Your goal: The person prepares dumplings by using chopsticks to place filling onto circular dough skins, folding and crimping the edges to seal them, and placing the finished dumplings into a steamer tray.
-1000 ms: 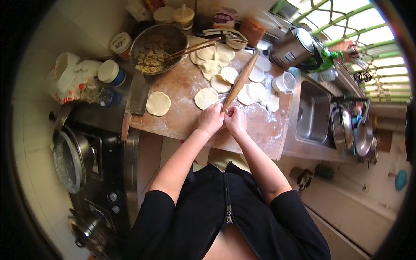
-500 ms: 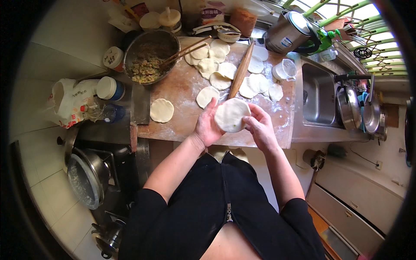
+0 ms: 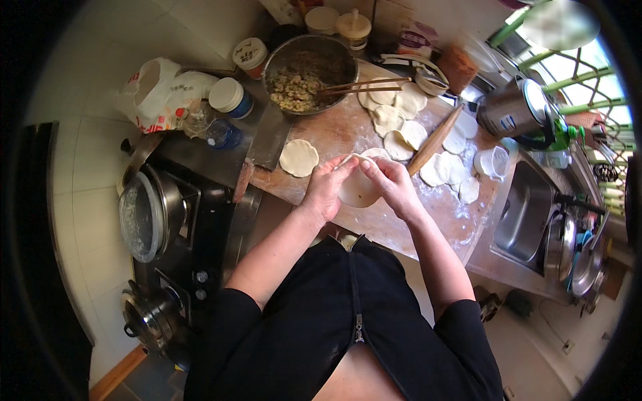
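Note:
Between my two hands hangs a pale round of dough, held up above the near part of a floured wooden board. My left hand has its fingers closed on the dough's left side. On the other side my right hand pinches its upper edge, thumb on top. Just left of them lies one flat dough round. Beyond my hands are several more rounds and a wooden rolling pin. The dough's underside is hidden from me.
At the far left of the board stands a metal bowl of chopped filling, with chopsticks across its rim. A clear cup sits near the sink on the right. Pots rest on the stove at left.
The dough round lay flat on my left palm; now both hands pinch it up by its upper edge. The whole view has turned, showing more of the stove.

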The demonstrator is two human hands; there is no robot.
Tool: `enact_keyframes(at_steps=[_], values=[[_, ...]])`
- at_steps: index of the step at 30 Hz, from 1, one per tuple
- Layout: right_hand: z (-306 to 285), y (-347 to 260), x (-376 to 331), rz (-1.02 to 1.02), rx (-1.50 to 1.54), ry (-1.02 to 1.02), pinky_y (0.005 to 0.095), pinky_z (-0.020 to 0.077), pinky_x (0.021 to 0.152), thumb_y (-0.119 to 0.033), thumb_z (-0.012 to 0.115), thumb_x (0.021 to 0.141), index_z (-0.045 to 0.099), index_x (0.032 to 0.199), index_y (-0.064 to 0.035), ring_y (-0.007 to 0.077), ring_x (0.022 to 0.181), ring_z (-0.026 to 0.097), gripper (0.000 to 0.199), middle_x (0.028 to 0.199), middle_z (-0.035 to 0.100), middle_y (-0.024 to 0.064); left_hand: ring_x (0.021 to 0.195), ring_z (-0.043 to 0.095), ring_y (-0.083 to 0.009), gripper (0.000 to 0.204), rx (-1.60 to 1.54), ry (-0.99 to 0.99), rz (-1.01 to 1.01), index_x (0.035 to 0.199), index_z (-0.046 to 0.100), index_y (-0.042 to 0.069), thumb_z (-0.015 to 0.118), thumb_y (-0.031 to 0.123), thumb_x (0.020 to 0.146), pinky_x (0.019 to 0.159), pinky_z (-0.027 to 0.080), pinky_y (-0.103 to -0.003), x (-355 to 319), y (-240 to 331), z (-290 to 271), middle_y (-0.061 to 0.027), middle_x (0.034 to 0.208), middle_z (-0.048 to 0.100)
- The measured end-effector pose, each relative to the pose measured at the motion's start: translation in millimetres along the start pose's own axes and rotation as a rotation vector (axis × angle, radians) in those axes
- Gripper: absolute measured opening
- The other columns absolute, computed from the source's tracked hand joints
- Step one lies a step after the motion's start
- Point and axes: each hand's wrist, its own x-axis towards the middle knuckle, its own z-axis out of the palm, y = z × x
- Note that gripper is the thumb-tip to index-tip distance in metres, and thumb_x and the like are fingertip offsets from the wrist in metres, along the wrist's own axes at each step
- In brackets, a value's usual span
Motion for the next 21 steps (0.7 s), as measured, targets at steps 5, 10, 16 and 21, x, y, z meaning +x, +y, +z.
enact_keyframes(at_steps=[5, 10, 16, 21], values=[[7.0, 4.8, 18.0, 0.122, 0.056, -0.073, 0.0284, 0.0495, 0.066, -0.032, 0.054, 0.092, 0.061, 0.101, 0.0033, 0.0145, 0.075, 0.059, 0.037, 0.087, 0.063, 0.0079, 0.093, 0.059, -0.0152, 0.024, -0.131, 0.104, 0.110, 0.105, 0.060, 0.003, 0.057, 0.022, 0.090, 0.083, 0.047, -0.029, -4.4, 0.4, -8.4, -0.0066, 0.102, 0.062], [18.7, -2.9, 9.3, 0.319, 0.507, -0.242, 0.0328, 0.0552, 0.072, -0.025, 0.061, 0.088, 0.056, 0.108, 0.0054, 0.0203, 0.085, 0.065, 0.037, 0.097, 0.064, 0.0128, 0.104, 0.056, -0.0223, 0.047, -0.265, 0.140, 0.182, 0.121, 0.047, 0.002, 0.053, 0.038, 0.091, 0.087, 0.047, -0.036, -6.0, 8.8, -18.2, -0.0105, 0.115, 0.056], [23.3, -7.9, 14.2, 0.282, 0.265, -0.280, 0.0281, 0.0557, 0.071, -0.013, 0.063, 0.086, 0.060, 0.098, 0.0049, 0.0182, 0.076, 0.067, 0.022, 0.086, 0.067, 0.0131, 0.112, 0.052, -0.0238, 0.047, -0.112, -0.031, 0.211, 0.126, 0.042, -0.001, 0.046, 0.034, 0.094, 0.095, 0.043, -0.040, -18.5, 15.2, -25.2, -0.0129, 0.122, 0.052], [30.9, -13.8, 11.2, 0.390, 0.672, -0.295, 0.0304, 0.0549, 0.069, -0.021, 0.060, 0.089, 0.057, 0.106, 0.0039, 0.0218, 0.081, 0.067, 0.031, 0.093, 0.066, 0.0161, 0.104, 0.056, -0.0204, 0.040, -0.154, 0.004, 0.229, 0.127, 0.040, 0.002, 0.047, 0.025, 0.095, 0.084, 0.048, -0.033, -20.7, 14.0, -25.8, -0.0119, 0.116, 0.055]])
